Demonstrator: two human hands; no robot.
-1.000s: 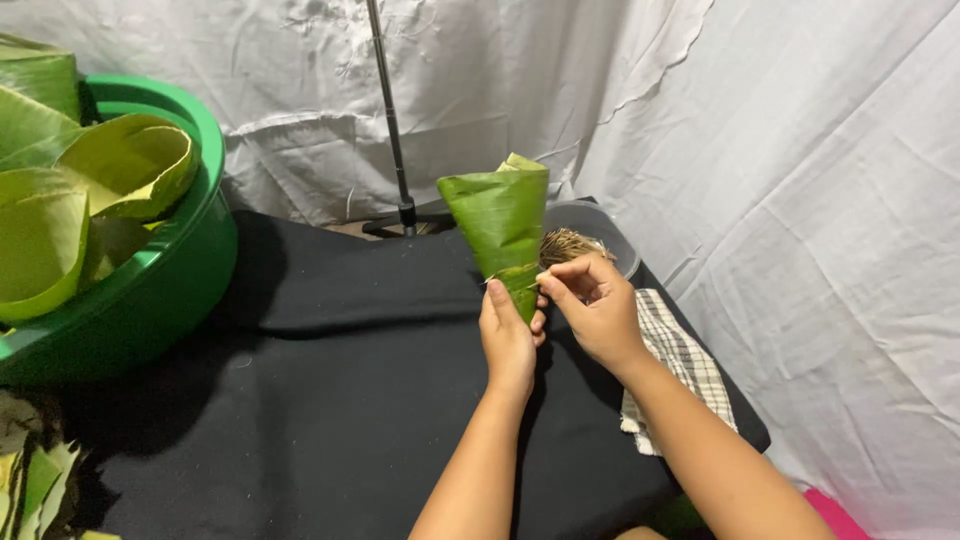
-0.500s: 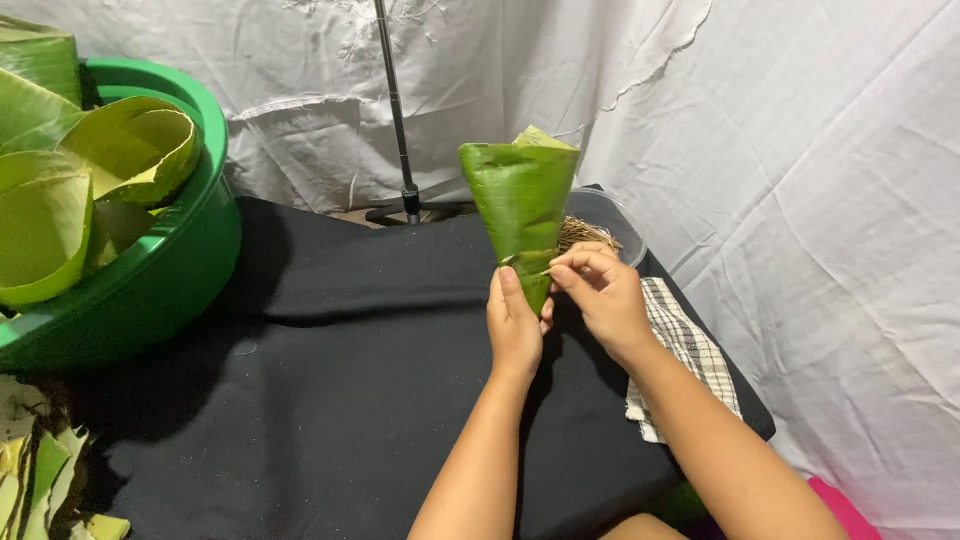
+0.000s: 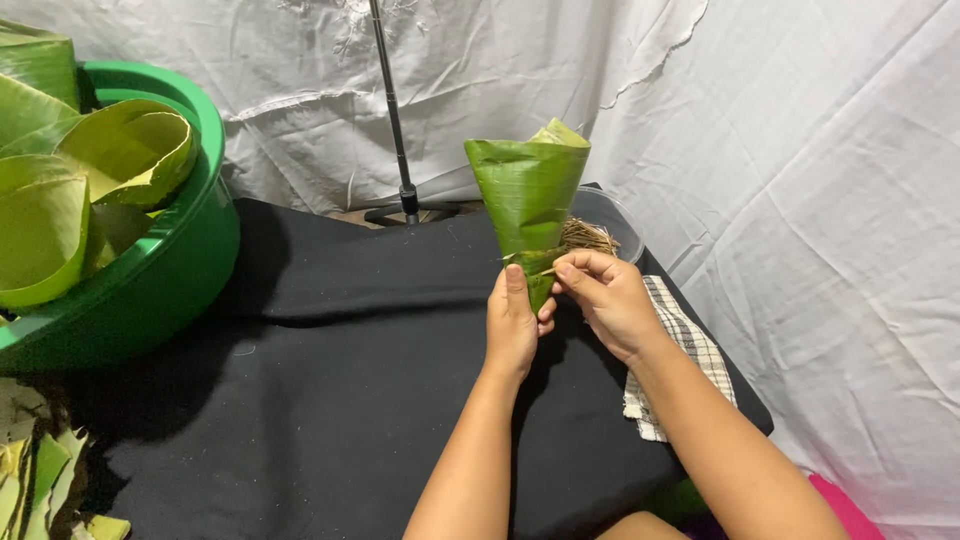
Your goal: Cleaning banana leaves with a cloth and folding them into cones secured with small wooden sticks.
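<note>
A green leaf rolled into a cone stands upright, wide mouth up, above the black cloth-covered table. My left hand grips the cone's narrow lower tip from the left. My right hand pinches a thin pale stick against the cone's lower part from the right. Both hands touch near the tip.
A big green basin at the left holds several rolled leaf cones. Behind the cone sits a clear bowl with a bundle of thin sticks. A checked cloth lies at the right. A black stand pole rises at the back. Leaf scraps lie lower left.
The cone and both hands have shifted slightly right and up in view. My right hand has closed in on the cone's lower part with the thin stick.
</note>
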